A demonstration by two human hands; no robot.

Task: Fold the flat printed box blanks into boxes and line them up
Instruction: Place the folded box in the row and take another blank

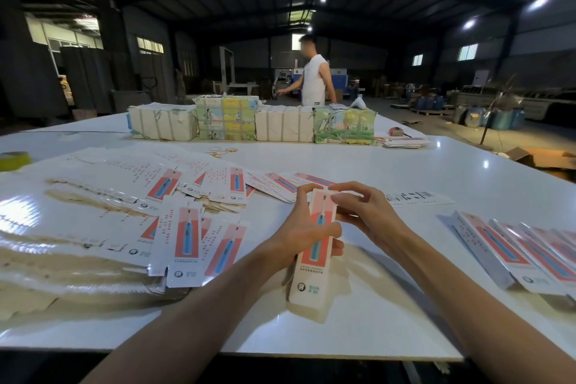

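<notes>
I hold one box (311,277) in two hands, above the near middle of the white table (389,165). My left hand (296,237) is wrapped round its middle, thumb across the printed face. My right hand (371,215) has its fingers curled in and pinches the far end. Neither hand is loose; both are clamped on this one box.

The box's long axis runs away from me. The logo end is nearest my body, and the far end is raised and leans a little to the right. The face with the blue toothbrush on red looks up at me.

To my left the flat blanks (187,234) lie fanned and overlapping, too many and too mixed to count. To my right the folded boxes (505,246) lie side by side, touching, all slanted the same way. I can make out at least four before the row leaves the frame.

At the far edge stand four wrapped bundles (224,117), two white and two printed. A few rubber bands (222,151) lie before them, and one tape roll (14,160) sits far left.
</notes>
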